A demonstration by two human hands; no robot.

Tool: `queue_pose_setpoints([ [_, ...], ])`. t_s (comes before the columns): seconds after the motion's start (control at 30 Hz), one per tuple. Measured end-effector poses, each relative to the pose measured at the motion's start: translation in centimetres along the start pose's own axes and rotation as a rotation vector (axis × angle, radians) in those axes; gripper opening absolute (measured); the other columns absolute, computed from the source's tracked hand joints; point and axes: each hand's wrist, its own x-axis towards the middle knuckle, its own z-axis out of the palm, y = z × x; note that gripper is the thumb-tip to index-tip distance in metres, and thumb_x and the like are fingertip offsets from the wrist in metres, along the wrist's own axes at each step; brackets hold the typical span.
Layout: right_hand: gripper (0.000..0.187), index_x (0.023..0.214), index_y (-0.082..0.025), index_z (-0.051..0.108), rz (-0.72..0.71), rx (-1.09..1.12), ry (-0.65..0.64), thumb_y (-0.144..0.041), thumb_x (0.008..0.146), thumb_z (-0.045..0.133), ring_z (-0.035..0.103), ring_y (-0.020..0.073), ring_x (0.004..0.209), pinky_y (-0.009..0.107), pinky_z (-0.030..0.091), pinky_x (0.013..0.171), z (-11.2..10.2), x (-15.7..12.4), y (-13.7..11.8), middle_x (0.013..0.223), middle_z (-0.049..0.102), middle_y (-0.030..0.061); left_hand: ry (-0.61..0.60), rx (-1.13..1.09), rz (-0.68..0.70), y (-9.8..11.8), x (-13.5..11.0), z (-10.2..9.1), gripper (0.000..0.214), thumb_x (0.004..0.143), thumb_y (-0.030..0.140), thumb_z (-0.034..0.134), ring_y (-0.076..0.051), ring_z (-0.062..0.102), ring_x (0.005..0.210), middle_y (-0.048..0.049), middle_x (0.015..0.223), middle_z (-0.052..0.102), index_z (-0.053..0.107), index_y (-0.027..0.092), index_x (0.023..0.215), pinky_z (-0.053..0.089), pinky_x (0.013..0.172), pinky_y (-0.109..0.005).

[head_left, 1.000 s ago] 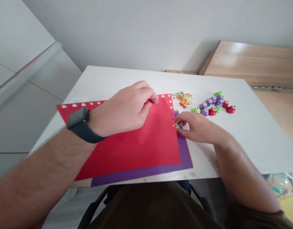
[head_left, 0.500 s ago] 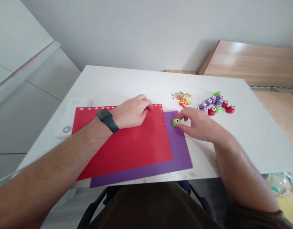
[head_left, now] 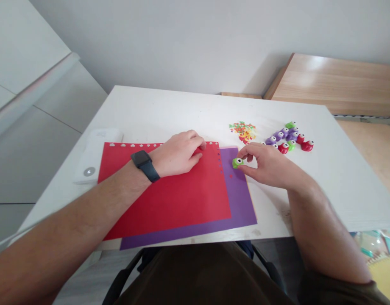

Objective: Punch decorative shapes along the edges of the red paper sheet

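My right hand [head_left: 261, 165] pinches a small green craft punch [head_left: 238, 162] by its side, between thumb and fingers. A star mark shows on the punch's white top. It is just right of a red paper sheet [head_left: 182, 199], above a purple sheet [head_left: 242, 203] that lies partly under the red one. Shaped holes run along the red sheet's far edge and down part of its right edge. My left hand [head_left: 184, 152] rests on the red sheet near the far edge, fingers loosely bent and thumb apart, holding nothing. A tiny red cutout [head_left: 231, 176] lies on the purple sheet.
Several purple, red and green craft punches [head_left: 284, 134] stand together at the right. Left of them is a pile of small coloured paper cutouts [head_left: 245, 131]. A clear-looking flat case [head_left: 96, 148] lies at the table's left, partly beside the red sheet.
My right hand has moved slightly right with the green punch, away from the red sheet's edge. The red sheet and my left hand have shifted slightly right and nearer to me.
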Motion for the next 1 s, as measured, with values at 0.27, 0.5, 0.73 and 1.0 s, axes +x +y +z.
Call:
queue_pose_setpoints([
  [0.27,0.014,0.104,-0.023,0.071,-0.130,0.111,-0.266,-0.021,0.089,0.071,0.066,0.0177,0.085,0.030,0.051,0.077,-1.1,-0.6,-1.5,0.096,0.073,0.0015,-0.009,0.005,-0.032,0.6,-0.2,0.5,0.018,0.096,0.026,0.060,-0.029,0.066,0.107,-0.0117,0.116,0.066,0.067,0.017,0.110,0.054,0.100,-0.045],
  [0.5,0.014,0.105,-0.019,0.070,0.017,-0.110,0.026,-0.024,0.093,0.066,0.067,0.0241,0.090,0.037,0.050,0.082,0.8,0.2,-0.2,0.100,0.074,0.0088,0.019,-0.040,-0.031,0.2,-0.8,1.3,0.018,0.097,0.028,0.061,-0.028,0.064,0.108,-0.0112,0.116,0.066,0.067,0.018,0.110,0.053,0.102,-0.045],
  [0.73,0.016,0.100,-0.020,0.071,0.141,-0.194,0.144,-0.033,0.092,0.068,0.067,0.0235,0.080,0.036,0.046,0.072,1.2,0.6,0.8,0.096,0.074,0.0084,0.061,-0.080,-0.020,0.1,-0.9,1.6,0.018,0.097,0.028,0.060,-0.028,0.063,0.109,-0.0113,0.116,0.065,0.067,0.017,0.110,0.052,0.103,-0.045],
  [1.0,0.014,0.106,-0.019,0.069,0.055,-0.175,0.168,-0.027,0.096,0.064,0.067,0.0273,0.092,0.039,0.051,0.084,2.6,1.4,0.0,0.103,0.074,0.0119,0.084,-0.099,-0.018,0.2,-1.2,1.7,0.017,0.098,0.026,0.058,-0.028,0.063,0.108,-0.0110,0.114,0.066,0.068,0.019,0.109,0.052,0.102,-0.046],
])
